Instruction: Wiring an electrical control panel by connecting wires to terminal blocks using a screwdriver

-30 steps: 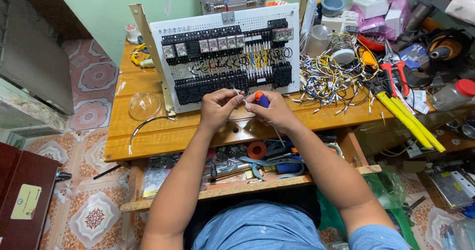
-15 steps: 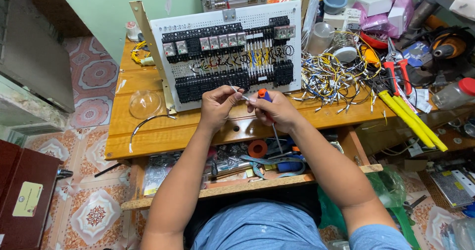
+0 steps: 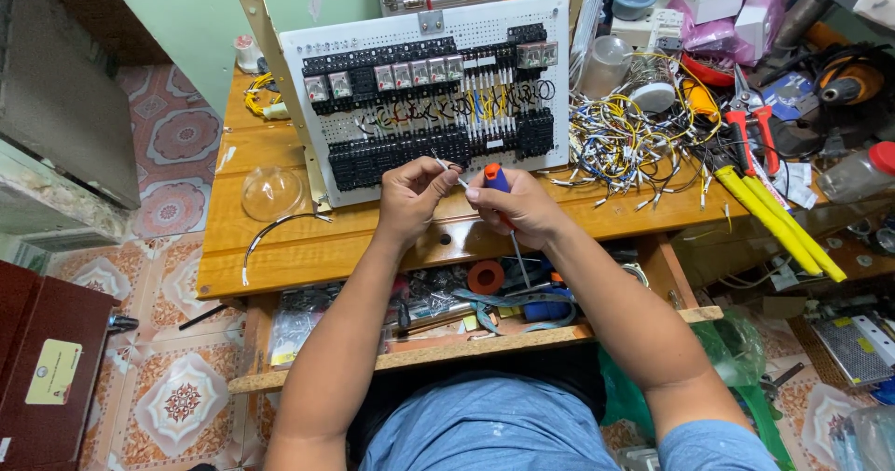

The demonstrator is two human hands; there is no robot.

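One control panel (image 3: 424, 89), two hands, one screwdriver (image 3: 497, 180), one clear dome (image 3: 271, 192).

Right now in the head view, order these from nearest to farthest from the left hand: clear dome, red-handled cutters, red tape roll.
1. Red tape roll: on the lower shelf, just below the left hand.
2. Clear dome: leftward on the tabletop.
3. Red-handled cutters: far right, amid the clutter.
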